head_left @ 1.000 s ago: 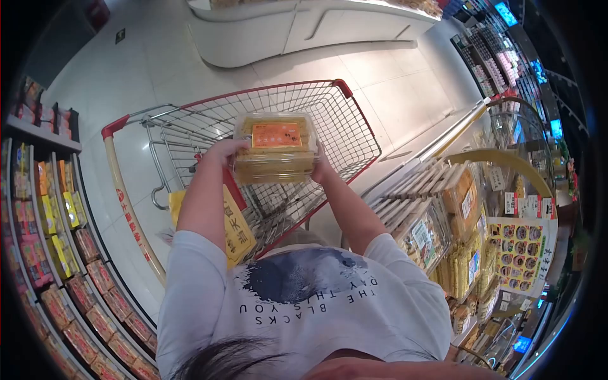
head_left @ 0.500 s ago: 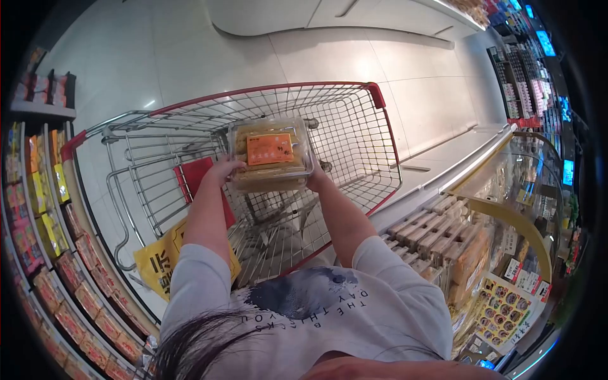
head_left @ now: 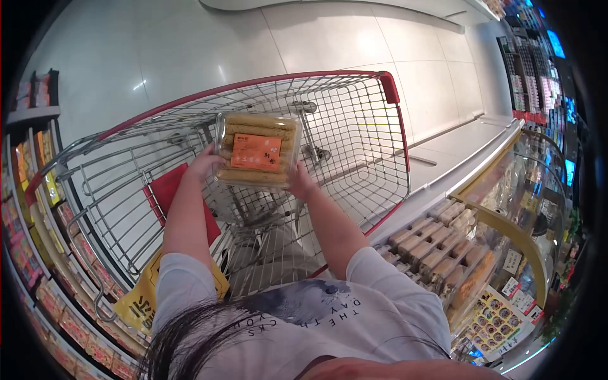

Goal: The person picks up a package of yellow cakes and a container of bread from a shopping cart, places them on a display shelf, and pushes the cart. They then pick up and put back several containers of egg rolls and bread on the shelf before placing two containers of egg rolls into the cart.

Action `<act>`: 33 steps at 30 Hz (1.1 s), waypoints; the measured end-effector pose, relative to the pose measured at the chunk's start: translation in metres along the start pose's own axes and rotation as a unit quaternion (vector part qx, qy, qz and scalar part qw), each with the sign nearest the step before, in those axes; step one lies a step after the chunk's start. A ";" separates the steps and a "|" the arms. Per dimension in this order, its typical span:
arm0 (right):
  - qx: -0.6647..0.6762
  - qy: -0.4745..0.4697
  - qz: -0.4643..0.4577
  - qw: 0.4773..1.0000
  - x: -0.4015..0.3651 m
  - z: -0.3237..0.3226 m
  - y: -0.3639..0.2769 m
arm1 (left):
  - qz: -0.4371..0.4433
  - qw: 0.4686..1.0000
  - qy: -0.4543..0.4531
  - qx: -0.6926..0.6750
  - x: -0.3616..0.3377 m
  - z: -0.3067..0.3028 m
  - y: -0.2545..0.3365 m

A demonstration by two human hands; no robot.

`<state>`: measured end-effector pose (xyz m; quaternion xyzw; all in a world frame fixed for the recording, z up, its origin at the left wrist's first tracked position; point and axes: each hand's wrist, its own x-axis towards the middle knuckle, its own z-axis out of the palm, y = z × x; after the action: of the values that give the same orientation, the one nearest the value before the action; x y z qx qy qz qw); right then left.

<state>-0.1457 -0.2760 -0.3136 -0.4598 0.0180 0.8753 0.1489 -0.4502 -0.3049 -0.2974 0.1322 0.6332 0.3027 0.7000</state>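
Observation:
A clear plastic box [head_left: 256, 152] of golden-brown rolls with an orange label is held up over a wire shopping cart [head_left: 354, 152] with red edging. My left hand [head_left: 206, 163] grips the box's left side. On its right side, near the lower corner, my right hand [head_left: 303, 182] is closed round the edge. The box top faces me, and some fingers of both hands are hidden behind it. Below, the cart's wire basket shows around my forearms.
A red panel [head_left: 171, 196] and a yellow printed sheet [head_left: 140, 303] are at the cart's left end. Shelves of packaged goods [head_left: 82, 278] line the left. Packaged baked goods [head_left: 437, 247] fill a display at the right, beside a low white ledge [head_left: 437, 158].
The box has shifted slightly left in view, and its top has turned more toward me. Both hands moved with it, still gripping. The cart looks larger and its left end reaches further left.

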 end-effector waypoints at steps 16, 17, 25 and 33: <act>-0.743 0.050 -0.244 0.621 0.028 0.071 -0.112 | -0.127 0.913 0.386 -0.033 -0.029 0.117 -0.079; -0.735 0.049 -0.209 0.643 0.030 0.062 -0.112 | -0.164 0.903 0.378 -0.126 -0.033 0.125 -0.082; -0.567 0.064 -0.125 0.812 -0.005 -0.013 -0.114 | -0.076 0.944 0.211 -0.241 -0.039 0.121 -0.098; -0.383 0.059 -0.096 0.917 -0.040 -0.064 -0.121 | -0.019 0.949 0.280 -0.142 0.003 0.114 -0.147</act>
<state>-0.0397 -0.1815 -0.3056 -0.5323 -0.3543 0.7676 0.0437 -0.3021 -0.3958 -0.3651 -0.0707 0.7564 0.4011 0.5118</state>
